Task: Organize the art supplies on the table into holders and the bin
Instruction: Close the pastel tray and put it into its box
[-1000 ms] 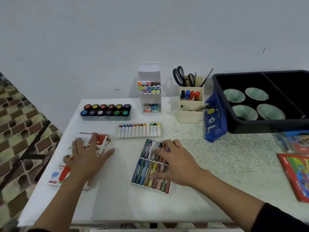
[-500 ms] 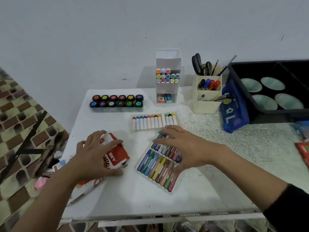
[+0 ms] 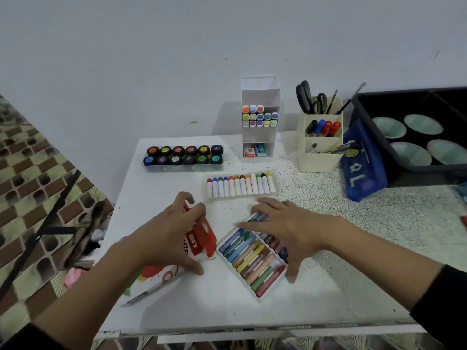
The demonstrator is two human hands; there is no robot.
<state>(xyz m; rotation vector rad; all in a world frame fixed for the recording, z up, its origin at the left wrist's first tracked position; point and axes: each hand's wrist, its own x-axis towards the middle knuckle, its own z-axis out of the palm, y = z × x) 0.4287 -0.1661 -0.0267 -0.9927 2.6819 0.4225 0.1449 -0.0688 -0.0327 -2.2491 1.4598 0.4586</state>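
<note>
Tabletop [image 3: 202,306] is kinda crowded: red box [image 3: 203,236] gripped by the left hand [image 3: 161,238], pastel set [image 3: 249,260] covered by the flat-spread right hand [image 3: 295,231], marker row [image 3: 240,186] parked just behind, open surface left toward the front edge.

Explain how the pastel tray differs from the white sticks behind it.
The pastel tray lies askew; the white stick set nearly square to the table. The pastel tray holds two rows coloured full-length; the white stick set holds one row, coloured only at tips. The right hand rests on the pastel tray, not the white stick set. Both lie flat.
</note>
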